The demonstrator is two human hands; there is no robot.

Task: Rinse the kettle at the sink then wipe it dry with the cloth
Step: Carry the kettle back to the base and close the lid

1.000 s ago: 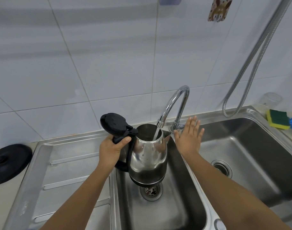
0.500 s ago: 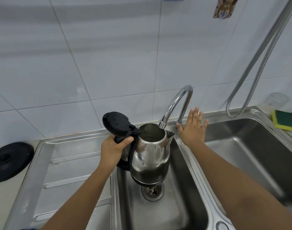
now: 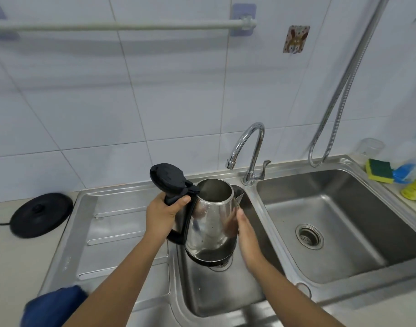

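Note:
A steel kettle (image 3: 210,223) with a black handle and its black lid (image 3: 166,177) flipped open hangs upright over the left sink basin (image 3: 216,293). My left hand (image 3: 163,214) is closed around the handle. My right hand (image 3: 246,234) lies flat against the kettle's right side, fingers together and pointing up. The chrome tap (image 3: 248,142) curves above and behind the kettle; no water runs from its spout. A dark blue cloth (image 3: 52,306) lies at the front left corner of the draining board, partly hidden by my left forearm.
The kettle's black base (image 3: 40,214) with its cord sits on the counter to the left. The right basin (image 3: 325,223) has a drain. Green-yellow sponges (image 3: 379,171) and a clear cup (image 3: 371,147) stand at the back right. A metal hose (image 3: 343,86) hangs on the wall.
The water stream has stopped. My right hand left the tap lever and came down onto the kettle's right side. The kettle moved slightly away from under the spout, and the view tilted upward.

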